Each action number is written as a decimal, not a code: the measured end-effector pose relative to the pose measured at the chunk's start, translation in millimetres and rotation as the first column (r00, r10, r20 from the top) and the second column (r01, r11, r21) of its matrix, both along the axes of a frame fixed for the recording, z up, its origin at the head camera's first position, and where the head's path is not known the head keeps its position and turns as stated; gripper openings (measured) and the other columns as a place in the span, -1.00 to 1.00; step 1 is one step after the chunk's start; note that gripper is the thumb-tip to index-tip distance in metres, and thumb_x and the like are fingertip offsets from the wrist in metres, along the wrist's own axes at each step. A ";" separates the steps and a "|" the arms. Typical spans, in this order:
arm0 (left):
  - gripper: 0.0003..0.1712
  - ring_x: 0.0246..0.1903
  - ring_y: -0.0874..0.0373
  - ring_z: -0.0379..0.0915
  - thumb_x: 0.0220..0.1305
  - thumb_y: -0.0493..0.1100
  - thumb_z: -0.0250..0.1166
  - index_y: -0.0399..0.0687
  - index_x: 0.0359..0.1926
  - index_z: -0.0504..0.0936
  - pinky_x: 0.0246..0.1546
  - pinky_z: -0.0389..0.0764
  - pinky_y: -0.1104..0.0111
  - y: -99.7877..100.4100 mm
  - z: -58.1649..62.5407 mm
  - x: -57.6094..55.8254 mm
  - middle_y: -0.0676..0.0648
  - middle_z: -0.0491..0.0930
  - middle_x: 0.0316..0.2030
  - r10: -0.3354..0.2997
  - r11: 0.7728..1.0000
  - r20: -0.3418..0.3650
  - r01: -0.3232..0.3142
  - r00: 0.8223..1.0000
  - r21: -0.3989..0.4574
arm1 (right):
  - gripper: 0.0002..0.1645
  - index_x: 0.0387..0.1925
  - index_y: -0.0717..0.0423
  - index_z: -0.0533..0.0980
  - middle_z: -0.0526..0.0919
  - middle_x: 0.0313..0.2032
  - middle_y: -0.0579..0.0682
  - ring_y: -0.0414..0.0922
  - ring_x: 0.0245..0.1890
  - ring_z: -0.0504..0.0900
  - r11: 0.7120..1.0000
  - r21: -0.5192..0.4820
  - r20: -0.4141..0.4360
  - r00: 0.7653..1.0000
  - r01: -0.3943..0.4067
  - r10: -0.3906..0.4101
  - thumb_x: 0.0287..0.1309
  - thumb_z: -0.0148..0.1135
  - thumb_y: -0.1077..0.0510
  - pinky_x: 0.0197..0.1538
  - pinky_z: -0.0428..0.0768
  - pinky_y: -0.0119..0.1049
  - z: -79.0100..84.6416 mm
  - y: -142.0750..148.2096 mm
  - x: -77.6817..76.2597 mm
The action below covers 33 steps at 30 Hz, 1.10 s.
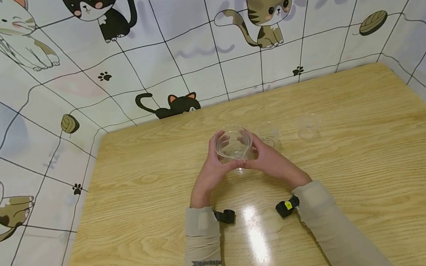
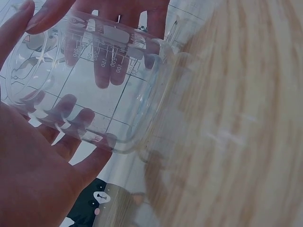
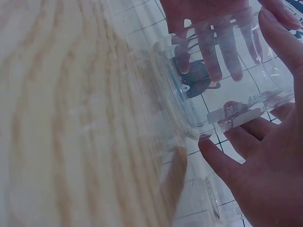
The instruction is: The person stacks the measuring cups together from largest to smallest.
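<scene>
Between both hands is a clear glass beaker (image 1: 234,143), with white measuring marks showing on its wall in the left wrist view. My left hand (image 1: 213,165) holds its left side, fingers spread along the glass. On the opposite side my right hand (image 1: 269,157) grips it the same way. The thumbs come together at the near side, by the rim. In the right wrist view the beaker (image 3: 222,80) has its base close over the table, and fingers show through the clear wall.
Right of the beaker stands a small clear glass vessel (image 1: 269,133), partly behind the right hand. Farther right is another faint clear glass vessel (image 1: 309,127). The wooden table (image 1: 142,186) meets a cat-patterned wall covering (image 1: 192,57) at the back and sides.
</scene>
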<state>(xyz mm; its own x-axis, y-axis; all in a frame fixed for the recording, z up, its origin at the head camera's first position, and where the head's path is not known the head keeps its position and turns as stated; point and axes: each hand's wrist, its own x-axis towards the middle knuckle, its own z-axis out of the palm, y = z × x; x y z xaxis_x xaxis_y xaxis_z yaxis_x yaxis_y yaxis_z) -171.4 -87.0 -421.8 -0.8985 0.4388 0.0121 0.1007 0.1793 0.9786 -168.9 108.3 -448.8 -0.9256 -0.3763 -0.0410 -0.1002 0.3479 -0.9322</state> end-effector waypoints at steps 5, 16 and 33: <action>0.06 0.36 -0.04 -0.07 0.03 -0.14 0.40 0.23 0.38 -0.13 0.23 0.16 0.01 -0.7 -0.6 -0.4 -0.07 0.04 0.35 -0.006 1.000 0.008 0.006 1.000 -0.006 | 0.10 0.35 -0.56 -0.21 0.13 0.37 -0.15 0.08 0.34 0.13 1.000 0.001 0.005 1.000 -0.001 0.001 -0.06 0.31 -0.24 0.22 0.27 0.09 -0.7 0.1 -0.6; 0.06 0.35 -0.04 -0.05 0.02 -0.14 0.40 0.24 0.38 -0.11 0.23 0.17 0.00 -1.2 -1.5 -1.1 -0.08 0.05 0.34 -0.003 1.000 -0.002 0.004 1.000 0.009 | 0.10 0.36 -0.51 -0.21 0.14 0.37 -0.11 0.10 0.33 0.14 1.000 -0.008 -0.010 1.000 -0.012 0.012 -0.05 0.30 -0.24 0.20 0.29 0.10 -2.0 0.2 -2.5; 0.05 0.36 -0.08 -0.08 0.04 -0.15 0.39 0.27 0.38 -0.12 0.21 0.18 -0.02 -0.7 -2.4 -1.6 -0.09 0.03 0.35 -0.015 1.000 0.008 0.015 1.000 0.011 | 0.10 0.40 -0.40 -0.22 0.11 0.38 -0.05 0.18 0.32 0.13 1.000 0.003 0.011 1.000 -0.014 0.014 0.02 0.29 -0.16 0.20 0.26 0.15 12.3 -0.3 5.1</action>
